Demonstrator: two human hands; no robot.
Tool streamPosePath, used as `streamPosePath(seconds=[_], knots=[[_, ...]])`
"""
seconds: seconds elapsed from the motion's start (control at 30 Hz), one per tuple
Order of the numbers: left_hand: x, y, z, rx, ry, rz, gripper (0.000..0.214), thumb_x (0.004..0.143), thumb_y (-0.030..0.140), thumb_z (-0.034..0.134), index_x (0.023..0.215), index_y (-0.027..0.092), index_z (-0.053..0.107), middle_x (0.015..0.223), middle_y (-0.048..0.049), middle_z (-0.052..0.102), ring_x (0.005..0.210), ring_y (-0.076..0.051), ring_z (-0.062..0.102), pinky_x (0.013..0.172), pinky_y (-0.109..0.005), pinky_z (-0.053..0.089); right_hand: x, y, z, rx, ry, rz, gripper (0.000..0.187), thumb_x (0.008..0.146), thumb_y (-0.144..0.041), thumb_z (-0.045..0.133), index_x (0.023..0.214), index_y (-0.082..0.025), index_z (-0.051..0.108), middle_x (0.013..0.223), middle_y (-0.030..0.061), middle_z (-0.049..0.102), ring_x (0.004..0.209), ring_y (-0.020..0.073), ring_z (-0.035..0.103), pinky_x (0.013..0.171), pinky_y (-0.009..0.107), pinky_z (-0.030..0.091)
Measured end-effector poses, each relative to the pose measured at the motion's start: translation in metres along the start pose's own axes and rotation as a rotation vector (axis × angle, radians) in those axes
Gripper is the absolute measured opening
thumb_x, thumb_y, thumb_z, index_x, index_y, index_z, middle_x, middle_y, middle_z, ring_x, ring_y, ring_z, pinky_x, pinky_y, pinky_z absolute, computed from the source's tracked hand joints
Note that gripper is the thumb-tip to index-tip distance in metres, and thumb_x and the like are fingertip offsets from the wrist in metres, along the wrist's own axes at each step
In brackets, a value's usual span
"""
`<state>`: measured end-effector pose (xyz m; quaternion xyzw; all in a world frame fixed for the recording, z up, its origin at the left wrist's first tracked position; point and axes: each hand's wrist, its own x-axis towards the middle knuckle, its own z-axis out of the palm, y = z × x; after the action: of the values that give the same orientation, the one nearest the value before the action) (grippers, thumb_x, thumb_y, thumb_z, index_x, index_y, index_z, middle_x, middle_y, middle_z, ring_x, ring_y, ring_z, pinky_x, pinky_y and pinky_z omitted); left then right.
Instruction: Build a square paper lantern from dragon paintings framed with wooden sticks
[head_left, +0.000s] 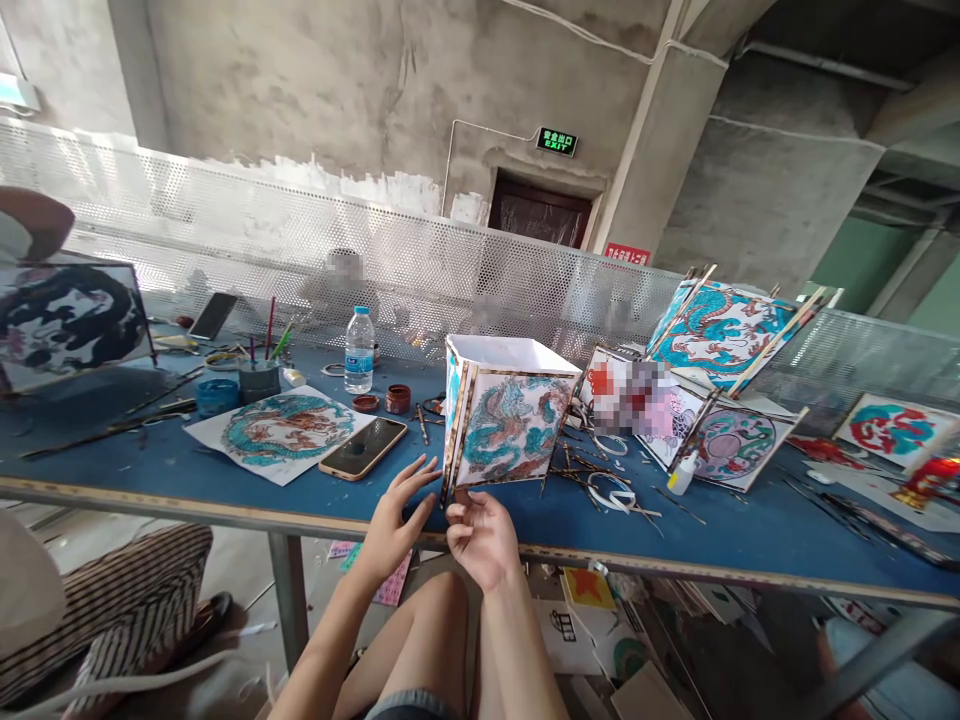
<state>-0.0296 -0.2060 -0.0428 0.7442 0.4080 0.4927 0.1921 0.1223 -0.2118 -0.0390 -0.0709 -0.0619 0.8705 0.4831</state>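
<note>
A box-shaped paper lantern (pixel 516 425) stands on the blue table, its white sides painted with a teal and brown dragon and edged with brown mottled strips. Its top is open. My right hand (pixel 484 535) is palm up at the near lower corner, with thumb and curled fingers closed on the foot of the corner strip. On the left of that corner, my left hand (pixel 397 520) has its fingers stretched out and apart, the tips close to the strip. Whether they touch it I cannot tell. A phone (pixel 364 447) lies left of the lantern.
A dragon painting on paper (pixel 281 430), a water bottle (pixel 360 350) and a paint jar (pixel 397 399) are to the left. Thin sticks, rolls of white tape (pixel 611 493) and a glue bottle (pixel 682 474) lie right. Other lanterns (pixel 727 330) stand behind. People sit nearby.
</note>
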Motion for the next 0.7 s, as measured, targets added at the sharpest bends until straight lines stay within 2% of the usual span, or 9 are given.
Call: streamPosePath(seconds=[0.5,0.7], knots=[[0.0011,0.0004,0.0004,0.013,0.022,0.005,0.034,0.085,0.034,0.045,0.113,0.02,0.059,0.133,-0.0074,0.049,0.131,-0.025,0.032,0.105,-0.043,0.032,-0.0006,0.0007,0.0011,-0.038,0.028,-0.036,0.01,0.074,-0.009,0.053,0.082,-0.012,0.058,0.064,-0.0013,0.063,0.057,0.0065,0.055,0.037,0.012,0.032],[0.0011,-0.0006,0.001,0.007,0.015,0.0,0.035,0.086,0.034,0.045,0.115,0.02,0.058,0.133,-0.0085,0.049,0.13,-0.026,0.034,0.105,-0.046,0.032,-0.0012,0.0008,0.0012,-0.034,0.023,-0.052,0.011,0.077,-0.009,0.049,0.081,-0.014,0.058,0.066,-0.0009,0.064,0.057,0.0073,0.056,0.037,0.012,0.033]])
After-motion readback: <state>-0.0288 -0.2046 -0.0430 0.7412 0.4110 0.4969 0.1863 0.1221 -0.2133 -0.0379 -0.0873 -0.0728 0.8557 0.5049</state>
